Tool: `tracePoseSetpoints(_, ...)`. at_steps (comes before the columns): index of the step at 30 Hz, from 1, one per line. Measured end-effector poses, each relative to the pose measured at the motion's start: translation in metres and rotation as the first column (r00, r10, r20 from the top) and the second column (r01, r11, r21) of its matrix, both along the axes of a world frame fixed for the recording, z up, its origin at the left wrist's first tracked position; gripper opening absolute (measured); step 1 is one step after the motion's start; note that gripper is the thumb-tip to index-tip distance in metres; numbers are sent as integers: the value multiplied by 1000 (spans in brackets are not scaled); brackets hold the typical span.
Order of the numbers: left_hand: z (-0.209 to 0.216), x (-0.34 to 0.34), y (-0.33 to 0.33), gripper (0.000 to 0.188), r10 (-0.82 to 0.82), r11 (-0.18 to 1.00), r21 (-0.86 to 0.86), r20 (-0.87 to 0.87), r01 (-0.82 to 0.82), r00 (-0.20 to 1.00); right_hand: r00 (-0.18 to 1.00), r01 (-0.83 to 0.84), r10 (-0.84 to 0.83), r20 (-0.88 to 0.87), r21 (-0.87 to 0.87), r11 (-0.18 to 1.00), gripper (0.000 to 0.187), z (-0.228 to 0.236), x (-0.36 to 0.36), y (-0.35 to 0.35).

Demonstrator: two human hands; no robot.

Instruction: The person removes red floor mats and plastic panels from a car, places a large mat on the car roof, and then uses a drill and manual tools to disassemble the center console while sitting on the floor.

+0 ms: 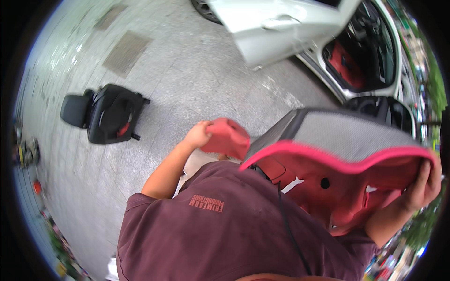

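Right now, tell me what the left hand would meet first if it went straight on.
Beyond the red piece it holds, the left hand would likely meet the open white car door first, though depth is unclear.

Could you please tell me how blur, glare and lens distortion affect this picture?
Head view: fisheye distortion curves the scene inside a dark round border; head view: grey tiled paving shows blur and glare at upper left; head view: the pink-edged grey mesh piece looks comparatively clear.
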State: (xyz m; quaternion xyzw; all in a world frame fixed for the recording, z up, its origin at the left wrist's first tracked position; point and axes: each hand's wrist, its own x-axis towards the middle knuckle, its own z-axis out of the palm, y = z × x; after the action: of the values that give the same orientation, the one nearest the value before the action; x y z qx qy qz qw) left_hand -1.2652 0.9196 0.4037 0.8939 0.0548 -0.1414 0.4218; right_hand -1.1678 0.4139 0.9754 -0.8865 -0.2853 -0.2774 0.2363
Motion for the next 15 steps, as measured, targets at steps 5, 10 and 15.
tracePoseSetpoints(5, -64, -64, 56, 72, -92, 991, -96, 3, 92, 996, 973, -227, 220, -71, -108, 968, 27, 20, -32, 193)
tracePoseSetpoints(10, -3, -111, 102, 98, -146, 985, -95, -19, 144, 989, 969, -245, 242, -42, -114, 963, 30, 54, -24, 297)
tracePoseSetpoints(15, 29, -147, 177, 101, 7, 978, -206, -3, -8, 1000, 830, -503, 519, 202, -128, 855, 23, 99, 5, 436)
